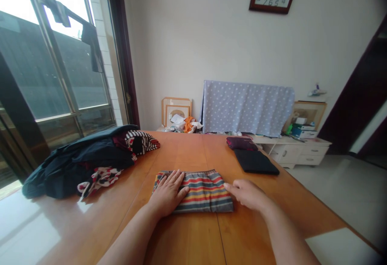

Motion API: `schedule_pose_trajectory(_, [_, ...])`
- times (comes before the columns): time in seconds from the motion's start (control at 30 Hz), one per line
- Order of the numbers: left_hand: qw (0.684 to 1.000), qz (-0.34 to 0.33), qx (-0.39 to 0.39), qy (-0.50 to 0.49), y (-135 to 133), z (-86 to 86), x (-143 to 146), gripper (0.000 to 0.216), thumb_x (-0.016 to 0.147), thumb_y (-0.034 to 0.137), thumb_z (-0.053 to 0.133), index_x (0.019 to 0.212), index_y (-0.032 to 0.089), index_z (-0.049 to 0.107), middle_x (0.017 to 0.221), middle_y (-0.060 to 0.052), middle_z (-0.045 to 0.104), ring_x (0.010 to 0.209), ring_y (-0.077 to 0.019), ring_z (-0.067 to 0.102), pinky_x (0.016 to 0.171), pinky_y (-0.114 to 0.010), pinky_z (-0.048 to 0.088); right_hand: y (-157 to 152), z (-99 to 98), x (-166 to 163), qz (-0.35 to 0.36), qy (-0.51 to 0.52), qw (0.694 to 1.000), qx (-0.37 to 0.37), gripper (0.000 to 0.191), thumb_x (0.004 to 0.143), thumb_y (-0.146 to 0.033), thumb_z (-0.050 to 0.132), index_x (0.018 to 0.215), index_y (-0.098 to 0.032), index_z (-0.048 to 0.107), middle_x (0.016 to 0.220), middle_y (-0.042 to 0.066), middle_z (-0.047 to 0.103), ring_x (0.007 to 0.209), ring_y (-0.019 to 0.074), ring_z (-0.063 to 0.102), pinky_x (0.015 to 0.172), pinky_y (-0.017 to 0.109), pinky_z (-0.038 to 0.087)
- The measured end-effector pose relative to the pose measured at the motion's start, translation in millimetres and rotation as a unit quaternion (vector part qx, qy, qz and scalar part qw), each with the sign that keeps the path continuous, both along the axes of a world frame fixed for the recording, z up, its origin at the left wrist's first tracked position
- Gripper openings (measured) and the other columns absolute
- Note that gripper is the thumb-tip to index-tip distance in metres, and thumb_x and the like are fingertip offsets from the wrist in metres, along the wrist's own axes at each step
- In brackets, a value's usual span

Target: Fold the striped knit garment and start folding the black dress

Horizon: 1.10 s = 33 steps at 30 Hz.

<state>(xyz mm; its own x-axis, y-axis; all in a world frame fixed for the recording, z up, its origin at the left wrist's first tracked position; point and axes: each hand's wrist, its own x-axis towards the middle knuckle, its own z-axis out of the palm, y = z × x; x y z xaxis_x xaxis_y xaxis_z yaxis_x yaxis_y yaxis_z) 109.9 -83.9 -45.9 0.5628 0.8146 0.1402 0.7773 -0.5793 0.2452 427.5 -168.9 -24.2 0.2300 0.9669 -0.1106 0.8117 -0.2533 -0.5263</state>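
A folded striped garment in red, yellow, grey and dark blue lies flat on the wooden table in front of me. My left hand rests palm down on its left part, fingers stretched out, holding nothing. At the garment's right edge is my right hand, its fingers curled, with the fingertips pinching the cloth's side. The fingers' undersides are hidden. Further right lie a folded black garment and, just behind it, a rolled dark purple garment.
A loose heap of dark clothes covers the table's left side, with a red, black and white patterned cloth at its front. Beyond the table stand a dotted blue cloth cover and a white cabinet. Windows are at left.
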Motion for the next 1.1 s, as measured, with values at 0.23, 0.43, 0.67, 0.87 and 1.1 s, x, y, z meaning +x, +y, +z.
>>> schedule_pose_trajectory(0.23, [1.0,-0.004,0.0,0.004,0.7,0.0,-0.8,0.081,0.091,0.075,0.026,0.155,0.026,0.029,0.162,-0.002,0.022,0.151,-0.0242,0.015,0.123,-0.043,0.012,-6.5,-1.1,-4.0,0.085,0.138,0.981,-0.102,0.041,0.08,-0.058,0.065,0.07,-0.02,0.054,0.056,-0.001,0.06,0.047,0.0108,0.052,0.044,0.02,0.035])
schedule_pose_trajectory(0.43, [1.0,-0.015,-0.018,0.014,-3.9,8.4,-1.7,0.099,0.08,0.084,0.037,0.157,0.024,0.025,0.163,-0.004,0.018,0.151,-0.0277,0.013,0.123,-0.045,0.013,-12.4,6.7,-1.7,0.084,0.139,0.978,-0.132,0.032,0.076,-0.046,0.071,0.068,-0.019,0.056,0.049,-0.005,0.053,0.042,0.0074,0.044,0.043,0.018,0.03])
schedule_pose_trajectory(0.67, [0.999,-0.014,-0.026,0.02,-5.3,14.0,-0.1,0.102,0.077,0.086,0.038,0.157,0.023,0.026,0.163,-0.004,0.017,0.151,-0.028,0.011,0.123,-0.045,0.012,-4.4,1.2,5.0,0.068,0.075,0.994,0.031,0.036,0.078,-0.051,0.067,0.066,-0.019,0.057,0.054,-0.004,0.054,0.051,0.0093,0.044,0.05,0.021,0.031])
schedule_pose_trajectory(0.87, [1.0,-0.013,-0.016,0.023,-3.4,11.7,0.6,0.105,0.076,0.087,0.038,0.157,0.021,0.026,0.163,-0.004,0.018,0.151,-0.0287,0.012,0.123,-0.046,0.013,3.7,9.4,-36.7,0.059,0.033,0.952,0.299,0.041,0.097,-0.049,0.04,0.089,-0.021,0.068,0.082,0.004,0.07,0.077,0.0166,0.062,0.071,0.027,0.047])
schedule_pose_trajectory(1.1, [1.0,-0.01,-0.001,0.014,-3.2,8.5,1.3,0.101,0.075,0.086,0.042,0.155,0.025,0.031,0.162,-0.004,0.021,0.151,-0.0284,0.013,0.123,-0.045,0.01,16.1,-0.4,-78.4,0.196,-0.041,0.956,0.214,0.058,0.1,-0.049,0.032,0.147,-0.019,0.046,0.155,0.009,0.04,0.145,0.0244,0.032,0.12,0.042,0.022])
